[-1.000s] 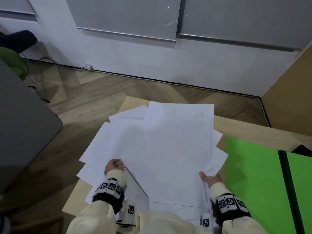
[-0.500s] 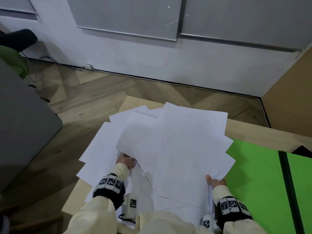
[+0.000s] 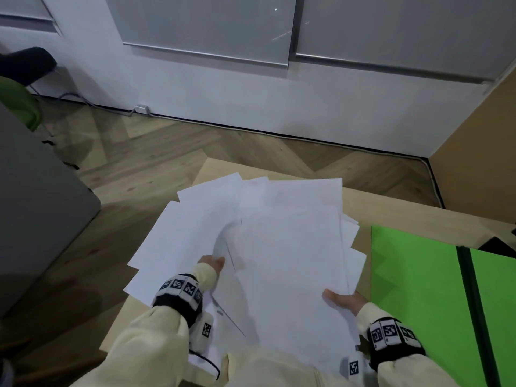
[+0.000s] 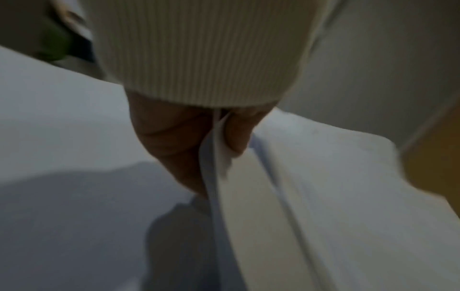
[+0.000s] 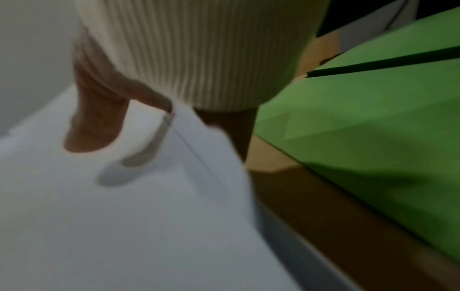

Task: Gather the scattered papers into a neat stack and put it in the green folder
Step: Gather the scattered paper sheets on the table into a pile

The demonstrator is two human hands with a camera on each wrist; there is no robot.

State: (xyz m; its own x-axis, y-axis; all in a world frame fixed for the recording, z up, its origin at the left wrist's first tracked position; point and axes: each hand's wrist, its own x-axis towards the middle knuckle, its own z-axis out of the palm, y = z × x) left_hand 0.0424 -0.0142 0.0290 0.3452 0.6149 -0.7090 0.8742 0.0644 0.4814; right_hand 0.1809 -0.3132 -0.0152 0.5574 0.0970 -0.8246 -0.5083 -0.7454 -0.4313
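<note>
A loose fan of white papers (image 3: 290,247) is held above the wooden table (image 3: 391,216). More white sheets (image 3: 178,236) lie spread on the table's left part. My left hand (image 3: 213,263) pinches the left edge of the held papers (image 4: 216,173) between thumb and fingers. My right hand (image 3: 344,300) grips the near right corner, thumb on top of the papers (image 5: 149,196) and fingers underneath. The green folder (image 3: 413,289) lies open on the table to the right, its dark spine (image 3: 472,303) running towards me.
The table's left edge (image 3: 117,325) drops to a herringbone wood floor (image 3: 156,155). A grey cabinet (image 3: 33,202) stands at the left. A white wall (image 3: 251,101) runs behind, and a tan panel (image 3: 480,141) rises at the right.
The held bundle swung right towards the folder, then back left. My left hand moved right and took hold of the bundle's left edge. My right hand kept its grip.
</note>
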